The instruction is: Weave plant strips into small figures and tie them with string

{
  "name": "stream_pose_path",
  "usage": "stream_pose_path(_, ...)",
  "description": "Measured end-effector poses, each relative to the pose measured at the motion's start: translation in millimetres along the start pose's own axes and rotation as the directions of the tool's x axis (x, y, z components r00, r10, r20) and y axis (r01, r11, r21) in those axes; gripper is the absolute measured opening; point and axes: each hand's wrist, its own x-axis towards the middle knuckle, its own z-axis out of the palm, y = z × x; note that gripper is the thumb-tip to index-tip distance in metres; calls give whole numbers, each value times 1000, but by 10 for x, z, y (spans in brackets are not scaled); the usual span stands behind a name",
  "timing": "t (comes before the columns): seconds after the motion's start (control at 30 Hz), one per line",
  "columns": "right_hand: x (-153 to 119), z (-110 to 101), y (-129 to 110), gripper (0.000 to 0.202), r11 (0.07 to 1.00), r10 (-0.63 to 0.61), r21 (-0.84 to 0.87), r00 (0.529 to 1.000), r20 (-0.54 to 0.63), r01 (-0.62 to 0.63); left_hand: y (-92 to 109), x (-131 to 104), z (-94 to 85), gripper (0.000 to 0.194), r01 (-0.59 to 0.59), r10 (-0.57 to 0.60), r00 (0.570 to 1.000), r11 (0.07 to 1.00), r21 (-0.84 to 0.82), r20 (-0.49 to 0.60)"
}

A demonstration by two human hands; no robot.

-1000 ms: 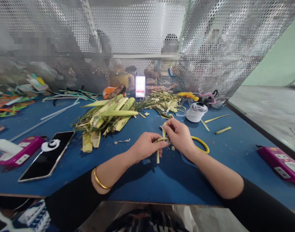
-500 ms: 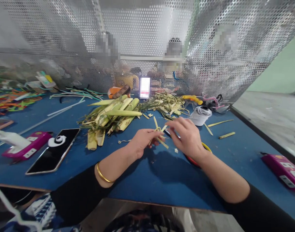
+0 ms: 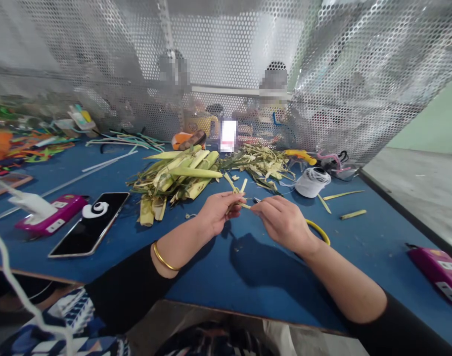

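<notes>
Pinched in my left hand [image 3: 216,213] is a small crossing of pale green leaf strips [image 3: 244,185], with ends poking up and to the right. My right hand [image 3: 285,221] has its thumb and fingers closed on the end of one strip, which runs between the two hands above the table. Beneath my right hand and wrist lie scissors with a yellow handle [image 3: 318,231]; my hand covers most of them. Just behind my hands is a pile of thick green husk-like leaves [image 3: 189,172].
Shredded dry leaves [image 3: 265,162] and a white thread spool [image 3: 312,183] lie farther back, near a perforated metal screen [image 3: 226,54]. Cut strip pieces [image 3: 353,214] are at right. To the left are a black phone [image 3: 96,225] and a purple power strip [image 3: 68,206]; another purple power strip [image 3: 435,272] sits far right.
My right hand has moved lower and now pinches a strip end, its fingers closer together. The strips have turned in my left hand. The whole view has shifted slightly.
</notes>
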Motion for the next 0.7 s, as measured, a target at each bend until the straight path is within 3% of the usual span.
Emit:
stream_pose_path(0.13,28,-12,29,20,985,166,-49,986,-16,-166,-6,-2,2,3,42,-41,999,999,-7,24)
stream_pose_path(0.2,40,-17,2,18,972,189,-131,980,-60,-196,-23,-14,3,2,51,-50,998,999,-10,46)
stream_pose_path(0.3,52,-16,-93,16,971,54,-231,996,-67,-68,-64,-31,8,4,57,-55,996,998,-28,76)
stream_pose_path(0.43,66,34,-211,22,939,-188,-273,978,95,207,-132,-24,16,10,66,-57,990,996,-63,128)
stream_pose_path(0.53,72,81,-229,25,922,-209,-297,965,159,249,-167,-3,20,19,62,-51,989,995,-72,140)
stream_pose_path(0.7,75,114,-218,29,934,-159,-291,969,187,209,-181,17,26,22,61,-54,991,997,-54,126)
